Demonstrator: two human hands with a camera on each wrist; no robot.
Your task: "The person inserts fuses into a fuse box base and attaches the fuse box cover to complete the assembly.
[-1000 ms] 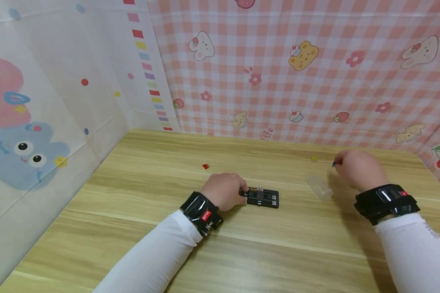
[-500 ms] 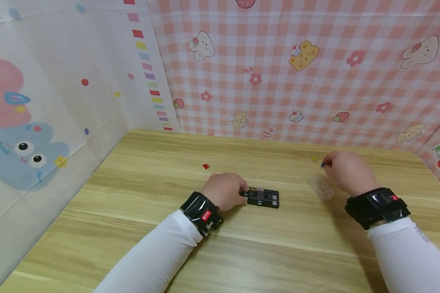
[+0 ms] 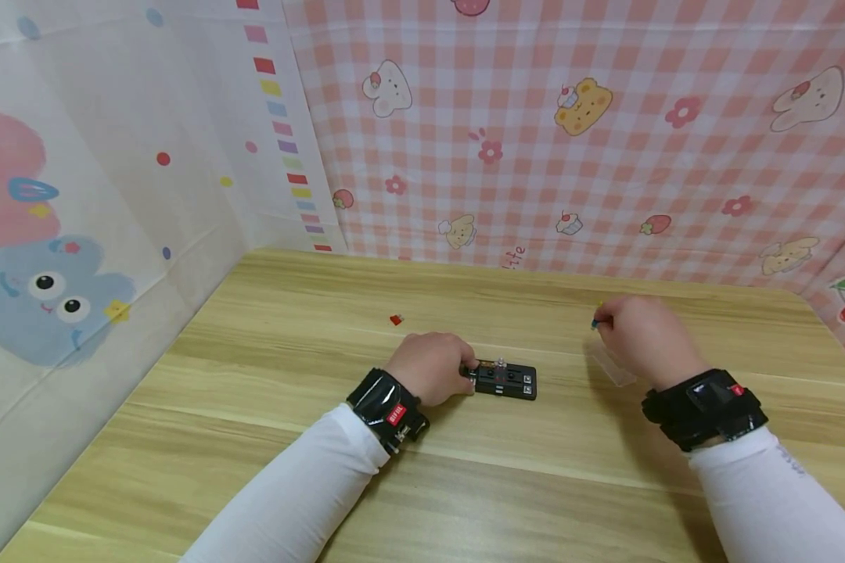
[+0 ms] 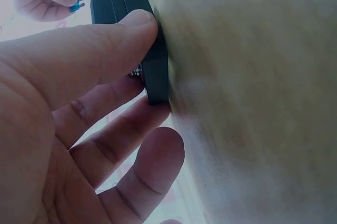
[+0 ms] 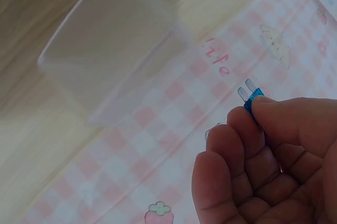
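My left hand [image 3: 429, 369] grips the left end of a flat black tester box [image 3: 510, 381] on the table, thumb on its near side. Metal contacts show on its top. My right hand [image 3: 648, 340] pinches a small blue blade fuse [image 5: 255, 99] between thumb and index finger, held up off the table. Its two metal prongs point away from the fingers in the right wrist view. Behind the right fingers a bit of yellow fuse [image 3: 601, 303] shows, mostly hidden. A red blade fuse [image 3: 396, 319] lies beyond my left hand.
A clear plastic box [image 3: 611, 367] stands on the wooden table [image 3: 521, 485] beneath my right hand, partly covered by it. A pink checked cloth [image 3: 507, 156] hangs along the back edge. Another printed cloth [image 3: 204, 102] hangs at the left.
My right hand has moved left with the blue fuse, now over the clear box and in front of the yellow fuse. The left hand and black tester have stayed put.
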